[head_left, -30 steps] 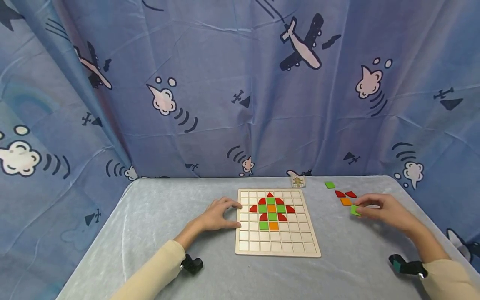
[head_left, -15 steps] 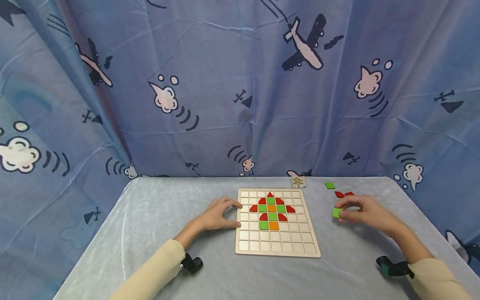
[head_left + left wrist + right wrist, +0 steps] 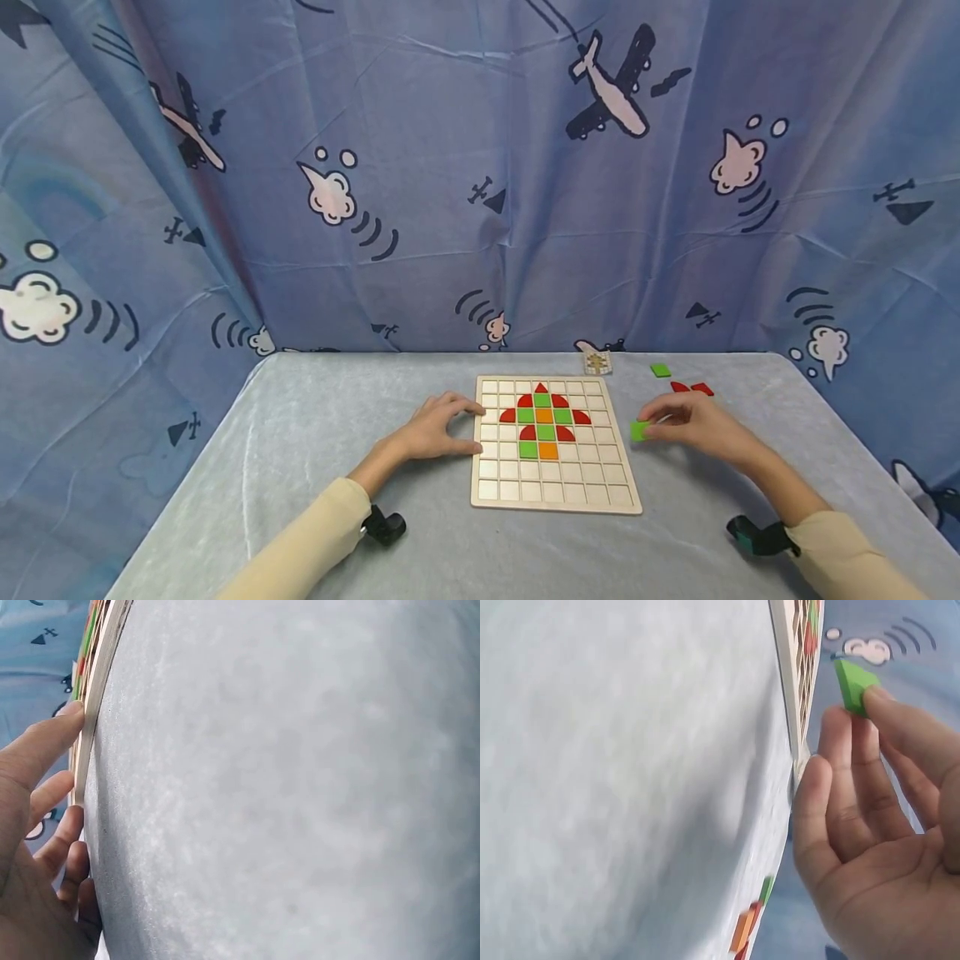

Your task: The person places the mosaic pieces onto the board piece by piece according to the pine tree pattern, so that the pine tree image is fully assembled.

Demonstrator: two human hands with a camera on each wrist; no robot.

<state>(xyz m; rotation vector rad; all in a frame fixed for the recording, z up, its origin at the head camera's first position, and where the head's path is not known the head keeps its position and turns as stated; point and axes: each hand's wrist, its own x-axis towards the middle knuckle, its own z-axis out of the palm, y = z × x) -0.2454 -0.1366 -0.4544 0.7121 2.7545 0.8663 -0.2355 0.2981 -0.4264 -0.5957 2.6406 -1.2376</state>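
A wooden grid board [image 3: 555, 507] lies on the table, with red, green and orange pieces set in its cells in a tree-like pattern. My left hand [image 3: 431, 432] touches the board's left edge with thumb and fingertips, its fingers spread and relaxed. Just off the right edge, my right hand [image 3: 701, 425] pinches a green square tile [image 3: 638, 431] between thumb and fingertips. In the right wrist view this tile [image 3: 853, 686] is tilted and held above the cloth.
Behind the right hand lie a loose green tile [image 3: 660, 370] and two red pieces [image 3: 702, 389]. An orange tile [image 3: 741, 930] shows only in the right wrist view. A small pattern card [image 3: 597, 363] lies behind the board. A blue printed curtain [image 3: 390, 167] hangs beyond the table.
My right hand has moved left with the green tile, from beside the loose pieces to near the board's right edge. The left hand has stayed in place.
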